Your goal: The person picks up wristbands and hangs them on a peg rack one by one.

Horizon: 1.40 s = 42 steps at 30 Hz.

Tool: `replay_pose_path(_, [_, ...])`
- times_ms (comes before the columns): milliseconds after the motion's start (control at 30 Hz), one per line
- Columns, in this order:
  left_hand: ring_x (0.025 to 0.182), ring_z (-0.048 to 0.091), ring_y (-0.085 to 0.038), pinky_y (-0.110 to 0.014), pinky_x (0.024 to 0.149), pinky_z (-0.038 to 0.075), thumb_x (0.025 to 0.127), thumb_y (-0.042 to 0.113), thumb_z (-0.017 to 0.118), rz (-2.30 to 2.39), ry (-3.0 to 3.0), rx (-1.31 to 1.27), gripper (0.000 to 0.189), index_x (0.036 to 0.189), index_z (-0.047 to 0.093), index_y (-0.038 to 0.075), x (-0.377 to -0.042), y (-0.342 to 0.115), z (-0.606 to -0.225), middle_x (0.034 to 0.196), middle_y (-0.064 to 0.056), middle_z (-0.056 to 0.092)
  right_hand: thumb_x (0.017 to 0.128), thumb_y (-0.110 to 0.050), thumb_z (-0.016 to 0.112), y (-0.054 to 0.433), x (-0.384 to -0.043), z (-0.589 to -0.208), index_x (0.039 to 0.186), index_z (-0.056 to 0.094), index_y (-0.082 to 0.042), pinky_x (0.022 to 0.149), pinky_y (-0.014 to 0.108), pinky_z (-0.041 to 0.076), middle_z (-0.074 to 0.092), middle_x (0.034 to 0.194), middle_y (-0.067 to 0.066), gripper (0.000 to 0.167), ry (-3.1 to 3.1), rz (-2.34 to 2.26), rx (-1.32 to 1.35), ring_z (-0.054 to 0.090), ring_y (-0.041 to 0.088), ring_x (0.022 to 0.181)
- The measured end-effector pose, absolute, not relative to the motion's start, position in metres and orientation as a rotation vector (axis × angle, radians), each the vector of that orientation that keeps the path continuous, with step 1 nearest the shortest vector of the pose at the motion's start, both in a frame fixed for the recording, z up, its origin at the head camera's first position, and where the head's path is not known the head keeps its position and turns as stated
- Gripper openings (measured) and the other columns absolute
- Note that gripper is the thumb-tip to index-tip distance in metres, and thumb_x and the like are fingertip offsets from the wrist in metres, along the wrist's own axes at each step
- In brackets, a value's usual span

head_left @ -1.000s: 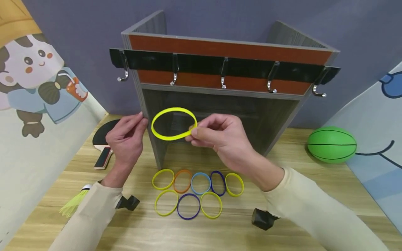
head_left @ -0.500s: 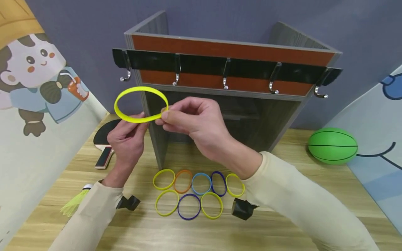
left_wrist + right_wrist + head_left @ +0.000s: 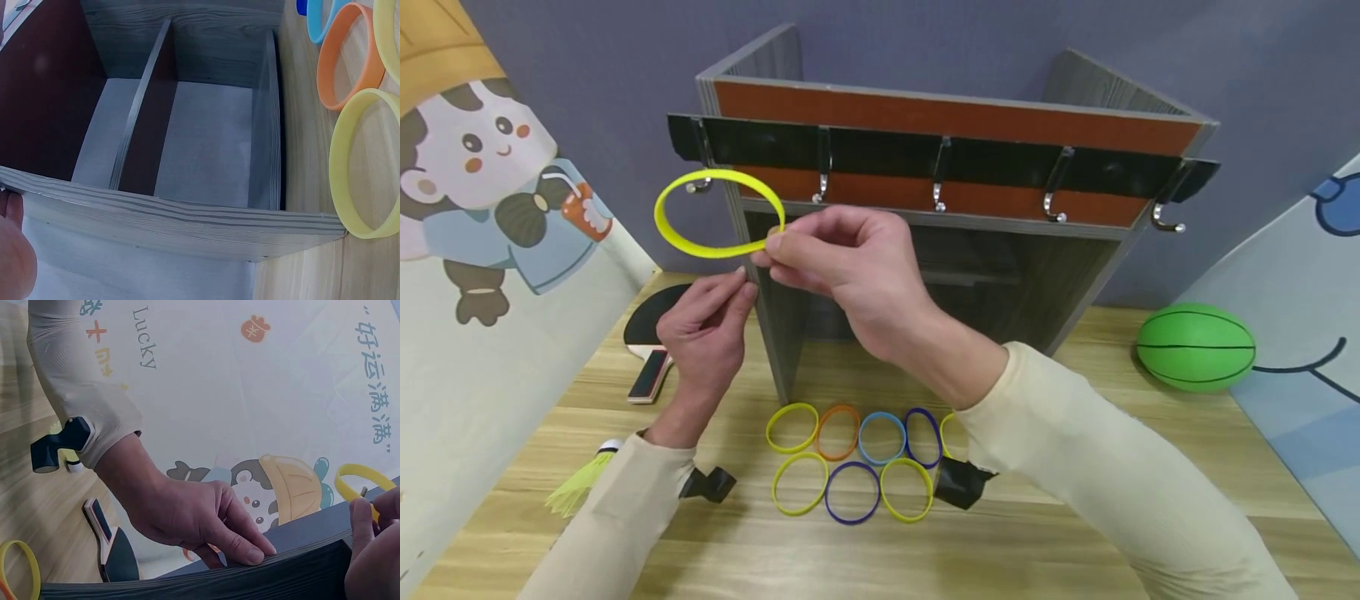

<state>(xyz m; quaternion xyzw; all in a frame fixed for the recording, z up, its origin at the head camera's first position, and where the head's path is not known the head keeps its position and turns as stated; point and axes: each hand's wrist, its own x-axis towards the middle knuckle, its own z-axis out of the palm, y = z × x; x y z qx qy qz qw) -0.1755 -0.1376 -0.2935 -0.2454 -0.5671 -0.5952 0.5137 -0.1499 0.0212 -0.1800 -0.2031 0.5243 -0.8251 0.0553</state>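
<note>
In the head view my right hand (image 3: 857,267) pinches a yellow silicone wristband (image 3: 718,252) between thumb and fingers. The loop is held up at the leftmost hook (image 3: 700,185) of the black hook rail (image 3: 880,152). The hook's tip shows through the wristband (image 3: 365,470) in the right wrist view; whether the two touch I cannot tell. My left hand (image 3: 706,329) grips the front edge of the grey wooden stand's left side panel (image 3: 767,333), thumb and fingertips against it. In the left wrist view that panel (image 3: 187,212) crosses the frame.
Several wristbands in yellow, orange (image 3: 838,432), light blue (image 3: 882,438) and dark blue (image 3: 852,493) lie in two rows before the stand. A table tennis bat (image 3: 649,375) and shuttlecock (image 3: 583,479) lie left. A green ball (image 3: 1196,347) sits right.
My right hand has carried the yellow wristband left and up, from in front of the stand's opening to the leftmost hook. The left hand has stayed at the panel edge.
</note>
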Motion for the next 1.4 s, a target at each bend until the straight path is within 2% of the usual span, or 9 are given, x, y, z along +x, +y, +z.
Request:
replay_pose_path(500, [0.067, 0.058, -0.011, -0.018, 0.059, 0.044, 0.08, 0.003, 0.075, -1.424, -1.347, -0.632, 0.023, 0.091, 0.068, -0.016, -0.178, -0.138, -0.295, 0.081, -0.022, 0.067, 0.082, 0.012, 0.067, 0.022, -0.158, -0.185, 0.086, 0.063, 0.011, 0.075, 0.041, 0.053, 0.066, 0.084, 0.024, 0.006, 1.647, -2.482, -0.551, 0.068, 0.027, 0.075])
replay_pose_path(800, [0.067, 0.059, -0.012, -0.018, 0.059, 0.044, 0.08, 0.003, 0.075, -1.429, -1.342, -0.642, 0.023, 0.091, 0.068, -0.016, -0.178, -0.138, -0.296, 0.081, -0.022, 0.067, 0.082, 0.011, 0.067, 0.022, -0.161, -0.185, 0.087, 0.063, 0.011, 0.075, 0.04, 0.053, 0.065, 0.088, 0.025, 0.006, 1.652, -2.47, -0.565, 0.068, 0.028, 0.077])
replay_pose_path(1400, [0.068, 0.059, -0.013, -0.018, 0.06, 0.045, 0.08, 0.007, 0.076, -1.429, -1.298, -0.667, 0.024, 0.09, 0.069, -0.014, -0.183, -0.139, -0.297, 0.081, -0.023, 0.067, 0.082, 0.011, 0.067, 0.016, -0.158, -0.186, 0.087, 0.063, 0.012, 0.075, 0.041, 0.053, 0.065, 0.082, 0.022, 0.007, 1.656, -2.447, -0.582, 0.068, 0.025, 0.075])
